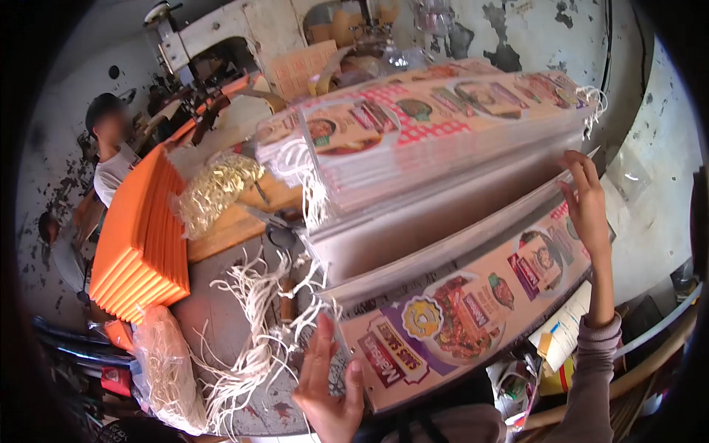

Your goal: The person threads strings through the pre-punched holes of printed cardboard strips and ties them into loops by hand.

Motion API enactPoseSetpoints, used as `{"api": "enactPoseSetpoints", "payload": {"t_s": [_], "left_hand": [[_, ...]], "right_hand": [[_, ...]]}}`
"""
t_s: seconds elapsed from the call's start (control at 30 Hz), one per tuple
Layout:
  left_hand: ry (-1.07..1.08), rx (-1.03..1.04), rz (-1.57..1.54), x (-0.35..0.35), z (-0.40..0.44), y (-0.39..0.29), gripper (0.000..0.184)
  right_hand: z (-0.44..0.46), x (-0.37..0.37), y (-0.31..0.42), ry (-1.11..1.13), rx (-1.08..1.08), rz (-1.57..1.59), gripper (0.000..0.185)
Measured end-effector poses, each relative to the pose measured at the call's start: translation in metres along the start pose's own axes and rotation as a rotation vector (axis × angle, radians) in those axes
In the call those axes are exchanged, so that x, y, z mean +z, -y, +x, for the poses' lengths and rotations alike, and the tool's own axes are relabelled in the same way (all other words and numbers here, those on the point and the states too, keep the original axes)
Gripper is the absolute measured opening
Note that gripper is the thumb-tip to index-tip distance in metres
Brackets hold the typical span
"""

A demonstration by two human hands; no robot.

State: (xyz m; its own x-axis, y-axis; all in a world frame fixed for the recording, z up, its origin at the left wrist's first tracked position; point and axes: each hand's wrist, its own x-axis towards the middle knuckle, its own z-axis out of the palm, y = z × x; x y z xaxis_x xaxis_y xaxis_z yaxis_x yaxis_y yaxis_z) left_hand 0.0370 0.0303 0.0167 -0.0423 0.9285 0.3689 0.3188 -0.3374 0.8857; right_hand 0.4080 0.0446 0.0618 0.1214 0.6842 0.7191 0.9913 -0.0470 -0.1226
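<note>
A printed panel [473, 317] with food pictures lies tilted in front of me, its lettering upside down. At its lower left corner, my left hand [329, 391] has fingers and thumb spread around the edge, apart from each other. My right hand [587, 196] has its fingers bent over the upper right end of the panels, with the thumb on the near side. Behind them a pale inner face [443, 214] shows in a gap. Beyond it rises a thick stack of similar printed panels [443, 111], with white cords hanging from its ends.
A bundle of white cords [255, 317] lies left on the table [229, 280], near black-handled scissors [279, 235]. Orange folded pieces [140, 236] stand beside a clear bag of gold bits [221, 188]. A bag of cord [166, 369] is at lower left. Two people [111, 144] are farther back.
</note>
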Motion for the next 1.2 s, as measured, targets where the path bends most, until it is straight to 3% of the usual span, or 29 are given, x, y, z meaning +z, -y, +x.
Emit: {"api": "enactPoseSetpoints", "payload": {"t_s": [0.03, 0.13, 0.3, 0.37, 0.5, 0.67, 0.73, 0.8, 0.87, 0.9, 0.93, 1.0, 1.1, 1.13, 1.2], "left_hand": [[0.134, 0.044, 0.311, -0.009, 0.003, -0.013, 0.042], [0.193, 0.081, 0.438, -0.006, 0.005, -0.006, 0.047], [0.201, 0.071, 0.425, -0.009, 0.000, -0.007, 0.045], [0.117, 0.248, 0.455, -0.020, -0.003, 0.005, 0.044], [0.108, 0.121, 0.561, -0.050, -0.013, 0.005, 0.047], [0.166, 0.189, 0.833, -0.086, -0.039, 0.032, 0.053], [0.239, 0.153, 0.814, -0.096, -0.054, 0.049, 0.046], [0.140, 0.084, 0.791, -0.096, -0.064, 0.047, 0.036], [0.042, 0.193, 0.788, -0.093, -0.065, 0.047, 0.026], [0.087, 0.055, 0.705, -0.084, -0.055, 0.017, 0.021], [0.089, 0.053, 0.699, -0.078, -0.055, 0.012, 0.021], [0.118, 0.384, 0.506, -0.071, -0.058, 0.005, 0.021], [0.324, 0.521, 0.389, -0.063, -0.060, -0.012, 0.021], [0.326, 0.520, 0.389, -0.063, -0.064, -0.005, 0.021], [0.292, 0.458, 0.271, -0.065, -0.073, 0.018, 0.022]], "right_hand": [[0.003, 0.004, 0.002, -0.022, 0.012, -0.008, 0.033], [0.005, 0.020, -0.001, 0.009, 0.059, -0.008, 0.039], [0.001, 0.033, 0.006, 0.109, 0.037, -0.237, 0.056], [0.000, 0.035, 0.005, 0.147, -0.007, -0.349, 0.068], [-0.009, 0.032, 0.012, 0.170, 0.019, -0.345, 0.068], [-0.043, 0.003, 0.047, 0.237, 0.042, -0.114, 0.057], [-0.056, -0.013, 0.068, 0.258, 0.010, -0.008, 0.053], [-0.072, -0.024, 0.091, 0.279, -0.020, 0.094, 0.049], [-0.089, -0.032, 0.113, 0.315, -0.141, 0.227, 0.045], [-0.100, -0.032, 0.125, 0.340, -0.176, 0.351, 0.046], [-0.110, -0.031, 0.137, 0.365, -0.208, 0.473, 0.048], [-0.119, -0.031, 0.162, 0.415, -0.345, 0.760, 0.047], [-0.112, -0.030, 0.203, 0.576, -0.548, 0.969, 0.042], [-0.108, -0.034, 0.216, 0.627, -0.558, 1.022, 0.036], [-0.107, -0.029, 0.228, 0.651, -0.609, 1.024, 0.040]]}}
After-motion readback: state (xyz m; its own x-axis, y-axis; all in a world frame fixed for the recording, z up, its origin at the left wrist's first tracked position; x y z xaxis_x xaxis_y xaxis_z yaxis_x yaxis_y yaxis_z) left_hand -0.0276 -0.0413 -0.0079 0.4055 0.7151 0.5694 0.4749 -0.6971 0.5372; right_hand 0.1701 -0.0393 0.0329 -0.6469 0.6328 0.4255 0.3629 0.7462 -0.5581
